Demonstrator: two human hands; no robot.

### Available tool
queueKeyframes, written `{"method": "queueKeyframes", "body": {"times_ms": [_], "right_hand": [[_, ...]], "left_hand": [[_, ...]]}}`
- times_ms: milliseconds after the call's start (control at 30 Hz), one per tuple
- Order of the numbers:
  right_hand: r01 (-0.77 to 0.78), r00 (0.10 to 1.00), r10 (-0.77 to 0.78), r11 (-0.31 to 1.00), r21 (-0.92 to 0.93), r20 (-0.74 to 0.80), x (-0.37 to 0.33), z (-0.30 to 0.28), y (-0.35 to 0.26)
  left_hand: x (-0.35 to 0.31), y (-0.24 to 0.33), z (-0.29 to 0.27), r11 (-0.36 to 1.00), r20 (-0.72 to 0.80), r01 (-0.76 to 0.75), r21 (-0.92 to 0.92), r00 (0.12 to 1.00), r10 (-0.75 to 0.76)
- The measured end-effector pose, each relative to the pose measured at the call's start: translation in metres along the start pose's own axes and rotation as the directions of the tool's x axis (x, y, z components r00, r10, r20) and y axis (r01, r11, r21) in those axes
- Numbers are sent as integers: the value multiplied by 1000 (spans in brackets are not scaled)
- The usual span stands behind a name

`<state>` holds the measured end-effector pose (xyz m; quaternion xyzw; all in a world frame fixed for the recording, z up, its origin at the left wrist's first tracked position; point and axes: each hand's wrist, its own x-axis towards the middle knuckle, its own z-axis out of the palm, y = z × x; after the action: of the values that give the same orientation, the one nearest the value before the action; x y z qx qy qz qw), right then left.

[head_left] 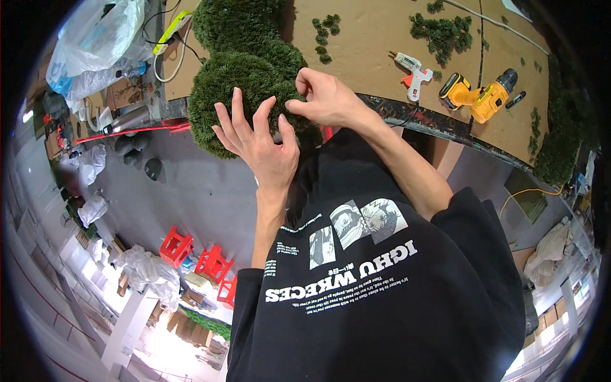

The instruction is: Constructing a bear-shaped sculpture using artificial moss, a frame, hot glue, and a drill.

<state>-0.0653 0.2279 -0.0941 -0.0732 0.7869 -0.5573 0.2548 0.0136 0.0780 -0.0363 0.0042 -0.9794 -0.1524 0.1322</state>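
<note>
A rounded clump of green artificial moss [219, 83] overhangs the table's near edge, joined to more bushy green mass [232, 25] behind it. My left hand [264, 146] rests over the near side of the clump, fingers spread and nothing seen in them. Close by on the right, my right hand [331, 99] presses against the clump's edge. Its fingers are curled in, with the thumb pointing left; whatever they pinch is hidden in the greenery.
On the brown tabletop [369, 54] right of my hands lie a glue gun [415, 75], a yellow cordless drill [480, 95] and loose green sprigs [442, 35]. A yellow-green power strip [173, 30] and clear plastic bags [98, 38] are at left. Red stools [213, 262] stand on the floor.
</note>
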Motion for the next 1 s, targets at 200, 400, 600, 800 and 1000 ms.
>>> {"method": "queueKeyframes", "body": {"times_ms": [200,400,600,800,1000], "right_hand": [[-93,993,31,792,604,112,-8,-27,23],[-72,996,89,765,640,6,-17,-41,52],[-148,986,166,843,518,12,-21,-37,87],[-258,965,238,805,535,107,-9,-10,105],[-318,924,2,557,767,382,10,29,89]], "left_hand": [[0,0,-30,980,-106,-20,-196,994,-1],[9,-14,-55,959,-256,43,-279,959,-118],[9,-29,-61,927,-263,112,-358,941,-215],[-5,-49,-53,923,-191,237,-301,934,-303],[-15,-67,-27,811,-53,350,-468,906,-421]]}}
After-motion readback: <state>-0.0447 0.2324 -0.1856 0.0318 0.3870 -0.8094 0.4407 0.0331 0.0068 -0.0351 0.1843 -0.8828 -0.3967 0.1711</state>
